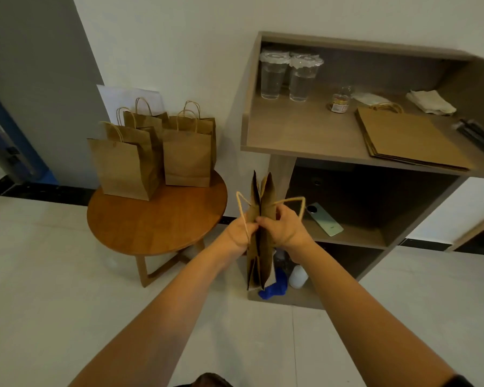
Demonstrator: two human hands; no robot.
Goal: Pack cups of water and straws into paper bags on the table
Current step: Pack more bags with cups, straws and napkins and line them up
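Held bag: matt brown kraft paper, twisted paper-cord handles. Round table: smooth wood, showing slight sheen. Cups: clear glossy plastic. Shelf unit: matt wood-grain laminate.

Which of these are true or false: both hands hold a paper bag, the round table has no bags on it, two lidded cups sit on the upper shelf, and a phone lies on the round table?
1. Both hands hold a paper bag. True: the left hand and right hand grip the folded paper bag.
2. The round table has no bags on it. False: standing bags are on the round table.
3. Two lidded cups sit on the upper shelf. True: the cups stand there.
4. A phone lies on the round table. False: the phone lies on a lower shelf.
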